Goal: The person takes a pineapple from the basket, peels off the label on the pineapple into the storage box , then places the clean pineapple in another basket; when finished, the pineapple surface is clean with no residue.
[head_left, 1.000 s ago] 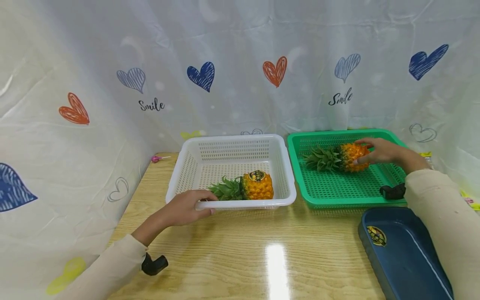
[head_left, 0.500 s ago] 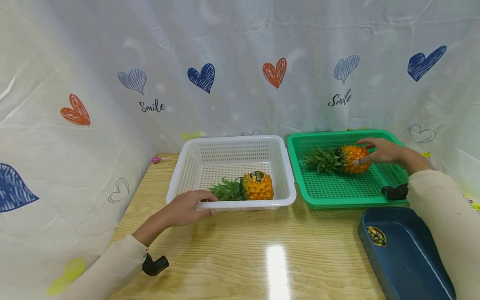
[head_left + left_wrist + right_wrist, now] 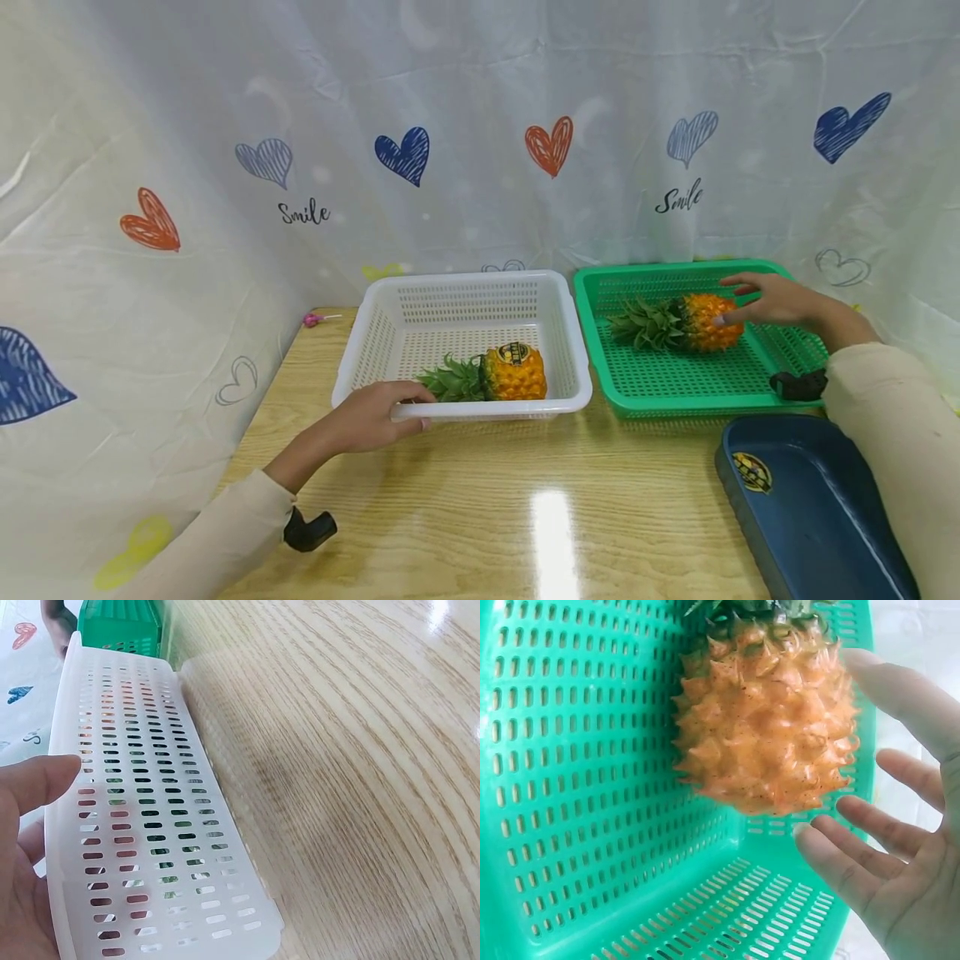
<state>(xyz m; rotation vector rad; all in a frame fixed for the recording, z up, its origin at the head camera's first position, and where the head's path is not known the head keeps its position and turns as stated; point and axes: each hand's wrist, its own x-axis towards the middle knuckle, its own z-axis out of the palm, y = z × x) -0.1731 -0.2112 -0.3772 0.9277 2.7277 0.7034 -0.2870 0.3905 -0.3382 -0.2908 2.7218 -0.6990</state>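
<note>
In the head view my left hand [image 3: 378, 417] pinches the near rim of the white basket [image 3: 573, 367], thumb outside and fingers over the inner side. Within that basket lies a small pineapple [image 3: 517, 375] with a black-and-gold label, its leaves pointing left. My right hand [image 3: 780, 302] hovers at the right end of a second pineapple [image 3: 711, 322], which lies in the green basket [image 3: 675, 404]. Seen from the right wrist, the spread fingers [image 3: 832, 862] stand apart from the pineapple's base, and the thumb is close beside its side.
A dark blue tray [image 3: 817, 500] with a gold label stands at the front right, partly under the right sleeve. A small pink-handled item [image 3: 313, 319] lies at the table's back left. A printed curtain [image 3: 480, 192] hangs behind the baskets.
My right hand has drawn slightly right, its fingers opening off the pineapple in the green basket. The left hand and white basket have stayed in place.
</note>
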